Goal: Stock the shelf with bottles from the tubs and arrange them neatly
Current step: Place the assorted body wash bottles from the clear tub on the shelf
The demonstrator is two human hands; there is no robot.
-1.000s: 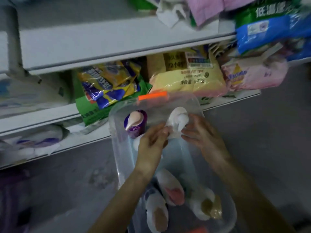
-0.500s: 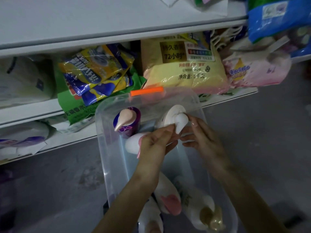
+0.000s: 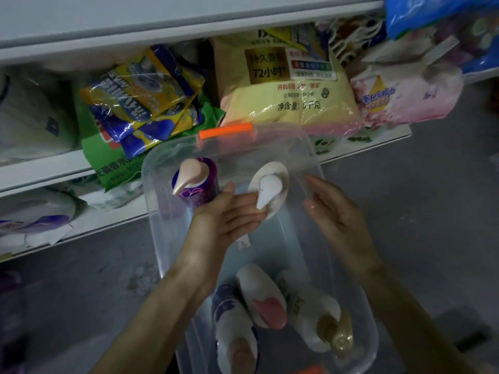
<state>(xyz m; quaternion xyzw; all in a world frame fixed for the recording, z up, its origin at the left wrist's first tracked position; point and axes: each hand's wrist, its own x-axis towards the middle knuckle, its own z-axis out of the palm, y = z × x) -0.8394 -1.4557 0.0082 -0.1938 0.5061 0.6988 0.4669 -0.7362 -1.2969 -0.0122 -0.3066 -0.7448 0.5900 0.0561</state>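
Observation:
A clear plastic tub (image 3: 162, 238) with an orange latch (image 3: 225, 130) sits on the floor below the white shelf (image 3: 40, 174). At its far end stand a purple bottle (image 3: 194, 179) with a pink pump and a white pump bottle (image 3: 270, 190). Three more bottles lie at the near end: one with a pink cap (image 3: 263, 298), a blue-and-white one (image 3: 235, 333) and one with a gold pump (image 3: 318, 319). My left hand (image 3: 229, 214) has straight fingers touching the white bottle's left side. My right hand (image 3: 332, 211) is open to its right, just apart from it.
The shelf holds yellow-and-blue packets (image 3: 140, 95), a green bag (image 3: 108, 163), a large yellow bag (image 3: 286, 85) and a pink bag (image 3: 399, 95). A blue bag (image 3: 432, 14) hangs over the shelf above. White packs (image 3: 35, 214) lie on the lower shelf. Grey floor surrounds the tub.
Both hands have loosened and spread around the white pump bottle, and the right hand has drawn away from it. The view has moved closer to the tub.

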